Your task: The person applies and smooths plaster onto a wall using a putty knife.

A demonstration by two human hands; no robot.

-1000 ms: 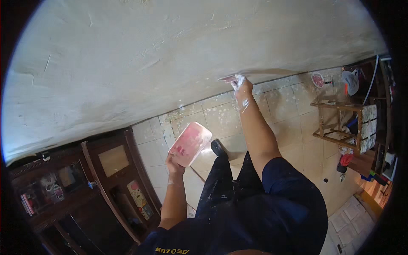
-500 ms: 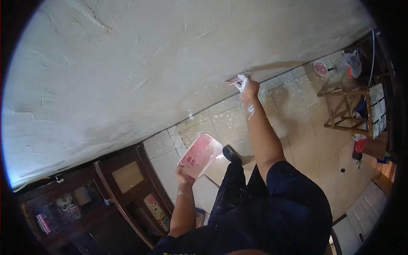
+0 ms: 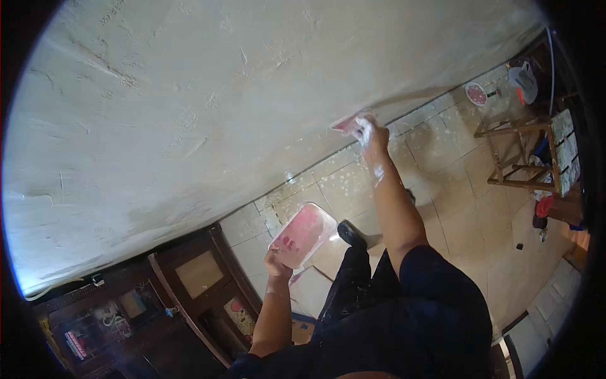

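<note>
With my left hand (image 3: 276,264) I grip the near-left corner of a shallow pink tray (image 3: 308,232). The tray has a pale rim and darker pink patches on its floor. My right hand (image 3: 371,131), its fingers smeared with white paste, is closed on a flat pinkish scraper (image 3: 347,122). The scraper's blade lies at the lower part of the grey plastered wall (image 3: 265,82); whether its edge touches the wall I cannot tell. White smears also mark my right wrist.
A dark wooden cabinet (image 3: 189,316) stands at the left. A paint-spattered wooden stool (image 3: 527,155) and a round tub (image 3: 476,94) are at the right. Tiles (image 3: 341,177) with white splashes run along the wall's foot. My shoe (image 3: 351,234) is close to the tray.
The scraper has turned, so more of its pink face shows. The whole view has shifted slightly. My left hand keeps its hold on the tray.
</note>
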